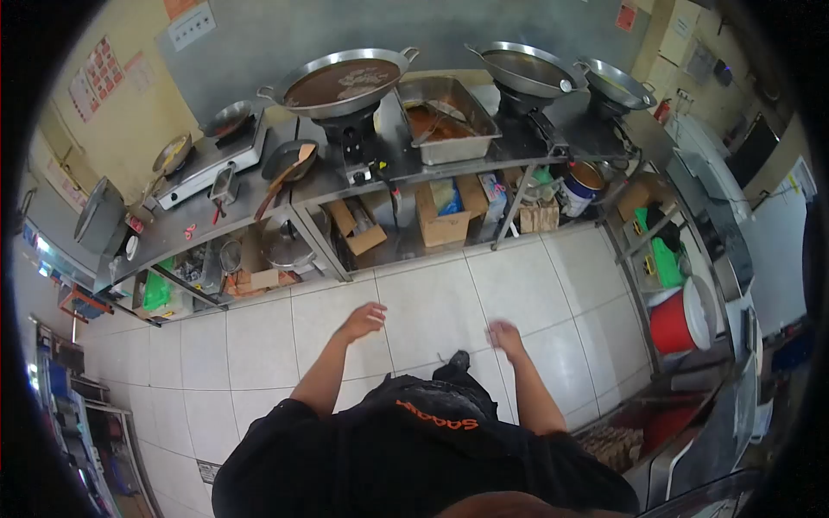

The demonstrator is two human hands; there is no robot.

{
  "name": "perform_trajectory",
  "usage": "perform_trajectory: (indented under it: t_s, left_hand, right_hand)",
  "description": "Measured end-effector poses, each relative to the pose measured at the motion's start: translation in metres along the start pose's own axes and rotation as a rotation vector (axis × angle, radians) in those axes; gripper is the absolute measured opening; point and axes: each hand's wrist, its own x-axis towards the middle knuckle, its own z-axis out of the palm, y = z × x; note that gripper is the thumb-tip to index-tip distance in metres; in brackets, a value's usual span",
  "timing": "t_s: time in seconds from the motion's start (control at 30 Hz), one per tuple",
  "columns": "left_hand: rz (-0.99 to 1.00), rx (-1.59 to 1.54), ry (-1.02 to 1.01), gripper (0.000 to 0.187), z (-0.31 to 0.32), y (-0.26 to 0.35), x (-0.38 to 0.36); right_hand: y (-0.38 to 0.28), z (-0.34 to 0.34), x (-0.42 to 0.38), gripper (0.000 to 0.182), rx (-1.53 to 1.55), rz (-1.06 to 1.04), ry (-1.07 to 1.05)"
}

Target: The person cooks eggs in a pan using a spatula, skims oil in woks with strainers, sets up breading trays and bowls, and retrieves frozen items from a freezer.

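Observation:
My left hand point(364, 321) hangs in the air over the floor tiles, fingers loosely apart and holding nothing. On the other side, my right hand point(505, 336) is also in mid-air, slightly blurred, with its fingers loosely bent and no object visible in it. Both hands are well short of the steel counter point(337, 177). On that counter stand a large wok point(345, 108) of brown liquid, a deep steel tray point(458, 149) with brown sauce, and a second large wok point(528, 86). A black frying pan point(289, 161) with a wooden utensil point(285, 181) lies near the counter's front edge.
Cardboard boxes point(445, 226) and a bucket point(577, 197) fill the shelf under the counter. A smaller wok point(615, 86) stands at the far right, a gas stove point(211, 168) at the left. A red bucket point(673, 324) sits beside the right-hand rack. White tiles point(432, 293) cover the floor.

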Motion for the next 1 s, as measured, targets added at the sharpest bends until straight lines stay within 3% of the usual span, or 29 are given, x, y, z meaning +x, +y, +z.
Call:
perform_trajectory:
  t_s: [0.07, 0.1, 0.17, 0.2, 0.23, 0.33, 0.43, 0.5, 0.57, 0.77, 0.83, 0.9, 0.97, 1.0]
  left_hand:
    - [-0.115, 0.090, -0.017, 0.045, 0.014, -0.010, 0.011]
    - [-0.169, 0.106, -0.070, 0.046, 0.009, -0.044, 0.017]
    - [-0.282, 0.068, -0.134, 0.045, 0.008, -0.082, 0.003]
    - [-0.399, 0.131, -0.005, 0.040, 0.012, -0.095, -0.009]
    - [-0.353, -0.159, 0.035, 0.040, 0.004, -0.133, -0.028]
    - [-0.569, -0.157, 0.383, 0.039, 0.023, -0.136, -0.097]
    - [-0.727, -0.283, 0.557, 0.038, 0.046, -0.142, -0.116]
    - [-0.766, -0.312, 0.594, 0.037, 0.060, -0.143, -0.099]
    - [-0.773, -0.301, 0.582, 0.037, 0.068, -0.146, -0.066]
    - [-0.558, 0.054, 0.306, 0.035, 0.067, -0.134, 0.103]
    - [-0.449, 0.095, 0.195, 0.035, 0.058, -0.107, 0.172]
    - [-0.322, 0.074, 0.069, 0.034, 0.047, -0.071, 0.232]
    - [-0.211, -0.040, -0.108, 0.033, 0.031, 0.015, 0.285]
    - [-0.240, -0.053, -0.184, 0.033, 0.025, 0.081, 0.306]
  right_hand:
    - [-0.084, 0.017, 0.092, 0.030, 0.073, -0.038, -0.187]
    - [-0.135, 0.027, 0.123, 0.029, 0.149, -0.050, -0.312]
    - [-0.230, 0.048, 0.168, 0.029, 0.024, -0.182, -0.384]
    - [-0.265, 0.060, 0.192, 0.031, 0.108, -0.149, -0.462]
    - [-0.294, 0.071, 0.213, 0.034, 0.190, -0.112, -0.539]
    - [-0.358, 0.101, 0.265, 0.040, 0.243, -0.111, -0.607]
    - [-0.380, 0.133, 0.335, 0.042, 0.262, -0.079, -0.606]
    - [-0.387, 0.152, 0.385, 0.057, 0.383, 0.088, -0.584]
    - [-0.391, 0.171, 0.424, 0.052, 0.425, 0.097, -0.480]
    - [-0.364, 0.202, 0.512, 0.023, 0.584, 0.436, -0.594]
    - [-0.369, 0.199, 0.516, 0.023, 0.451, 0.351, -0.633]
    - [-0.417, 0.173, 0.462, 0.032, 0.295, 0.197, -0.354]
    - [-0.394, 0.178, 0.492, 0.034, 0.132, -0.013, -0.175]
    - [-0.385, 0.179, 0.502, 0.037, 0.182, 0.007, -0.109]
